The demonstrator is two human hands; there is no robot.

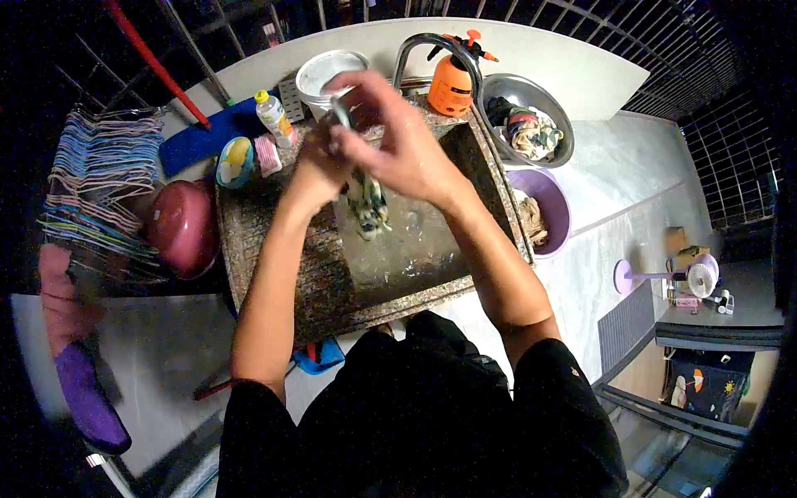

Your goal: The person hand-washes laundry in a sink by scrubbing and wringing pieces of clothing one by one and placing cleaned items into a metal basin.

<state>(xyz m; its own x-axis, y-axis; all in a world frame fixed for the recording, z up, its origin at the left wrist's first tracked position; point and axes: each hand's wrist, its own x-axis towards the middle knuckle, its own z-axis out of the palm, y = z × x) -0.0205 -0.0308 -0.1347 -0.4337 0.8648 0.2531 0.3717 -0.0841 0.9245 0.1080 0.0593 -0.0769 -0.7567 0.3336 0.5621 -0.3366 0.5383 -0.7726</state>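
My right hand [398, 137] is raised over the stone wash sink [237, 257], its fingers curled around the upper end of a wet patterned cloth [367, 207]. Blur softens its fingertips. My left hand [320, 170] is closed just beneath it on the same cloth, its fingers mostly hidden behind the right hand. Dark and pale in pattern, the cloth's lower end hangs below both hands, over the water [415, 249] in the basin. A ribbed washboard surface [311, 266] lies to the left of the water.
An orange spray bottle [451, 87] and a curved faucet [407, 54] stand behind the basin. A white bucket [320, 75], a yellow-capped bottle [276, 120] and a small bowl [235, 163] line the left rim. Right are a metal basin [560, 124] and purple tub [560, 207] of laundry; hangers [100, 183] hang left.
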